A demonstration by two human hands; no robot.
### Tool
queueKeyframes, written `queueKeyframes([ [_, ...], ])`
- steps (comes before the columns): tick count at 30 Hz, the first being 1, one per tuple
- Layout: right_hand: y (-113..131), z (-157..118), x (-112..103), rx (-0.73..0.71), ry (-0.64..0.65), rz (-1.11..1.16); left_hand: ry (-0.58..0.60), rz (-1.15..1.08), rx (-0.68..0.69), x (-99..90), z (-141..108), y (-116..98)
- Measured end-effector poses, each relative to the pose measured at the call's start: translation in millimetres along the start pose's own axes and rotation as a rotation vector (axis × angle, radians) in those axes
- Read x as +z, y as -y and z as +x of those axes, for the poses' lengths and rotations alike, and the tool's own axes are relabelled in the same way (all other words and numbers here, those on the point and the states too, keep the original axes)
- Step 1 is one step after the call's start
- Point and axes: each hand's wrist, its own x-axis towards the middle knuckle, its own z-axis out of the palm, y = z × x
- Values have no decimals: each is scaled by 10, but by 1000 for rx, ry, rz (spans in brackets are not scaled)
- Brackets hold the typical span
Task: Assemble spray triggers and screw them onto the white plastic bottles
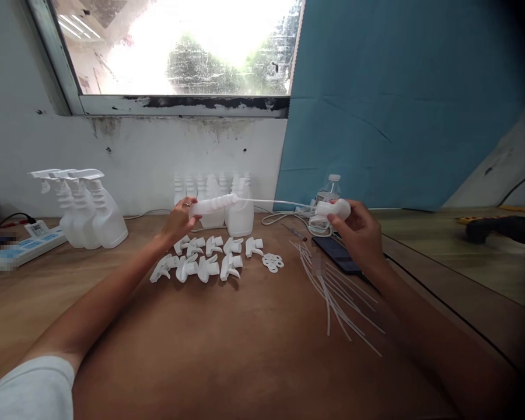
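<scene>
My left hand (178,222) holds a white spray bottle (213,205) on its side above the table, neck pointing right. My right hand (359,230) grips a white trigger spray head (335,209). A thin white dip tube (273,202) runs from the head to the bottle's mouth. Below the hands, several loose trigger heads (205,259) lie in two rows on the brown table (245,350). Small white washers (272,262) sit just right of them.
Three assembled spray bottles (87,210) stand at the left, and several capless bottles (227,204) line the back wall. Loose tubes (336,291) are scattered at the right by a dark phone (338,255) and a water bottle (328,192). A power strip (21,245) lies far left.
</scene>
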Motion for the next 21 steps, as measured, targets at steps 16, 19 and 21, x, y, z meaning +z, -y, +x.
queueKeyframes([
  [16,359,-265,242,278,311,212,-153,107,620,-285,-134,-850],
  [19,472,-270,208,322,273,266,-137,19,614,-328,-244,-956],
  [21,566,-231,147,346,296,335,-107,-64,569,-377,-347,-1002],
])
